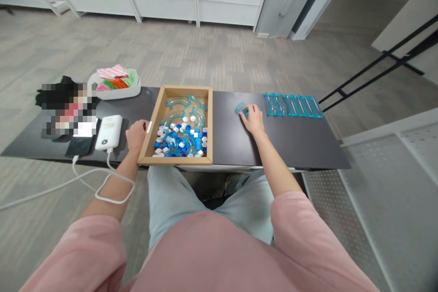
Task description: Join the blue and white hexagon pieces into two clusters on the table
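Observation:
On the dark tabletop, my right hand (253,120) has its fingers closed on a small translucent teal plastic piece (240,108). Its exact form is partly covered by the fingers. To its right, several clear track pieces with teal ends (293,105) lie side by side in a row. My left hand (136,135) is curled against the left wall of a shallow cardboard box (210,127), fingertips at the rim. Inside the box are curved clear track pieces (176,117) toward the back, and many blue and white hexagonal blocks (198,141) toward the front.
Left of the box are a white power bank (109,132) with a white cable (102,169), a dark phone (80,145) and a white basket (119,94) of colourful items. A blurred patch covers the table's left end. A black metal frame (372,66) stands beyond the right end.

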Tool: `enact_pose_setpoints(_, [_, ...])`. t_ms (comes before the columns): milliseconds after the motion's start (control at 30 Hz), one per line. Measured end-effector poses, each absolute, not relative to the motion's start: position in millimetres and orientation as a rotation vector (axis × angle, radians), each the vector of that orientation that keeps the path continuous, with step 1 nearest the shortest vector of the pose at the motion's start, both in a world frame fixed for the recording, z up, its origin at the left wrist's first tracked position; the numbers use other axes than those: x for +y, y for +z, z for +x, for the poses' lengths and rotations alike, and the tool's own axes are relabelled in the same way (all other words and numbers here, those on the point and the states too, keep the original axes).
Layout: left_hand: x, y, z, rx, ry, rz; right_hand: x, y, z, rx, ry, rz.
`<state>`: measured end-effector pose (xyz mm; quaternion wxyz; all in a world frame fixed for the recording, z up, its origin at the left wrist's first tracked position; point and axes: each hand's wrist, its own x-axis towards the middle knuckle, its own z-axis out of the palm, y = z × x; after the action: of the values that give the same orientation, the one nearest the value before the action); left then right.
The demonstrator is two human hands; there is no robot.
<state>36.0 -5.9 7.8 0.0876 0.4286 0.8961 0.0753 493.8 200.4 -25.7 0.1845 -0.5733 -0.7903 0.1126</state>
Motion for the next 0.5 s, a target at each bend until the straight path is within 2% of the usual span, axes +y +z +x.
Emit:
enact_pose_setpoints(267, [-4.0, 4.3, 39.8, 2.671, 0.324, 1.264, 168.4, -13.6, 459.7, -1.989, 0.537, -1.366])
enact_pose_setpoints(500, [-5.8, 2.5, 42.6, 2.651, 0.384, 1.293, 137.3, 34.9, 345.5, -2.398, 0.663, -0.754])
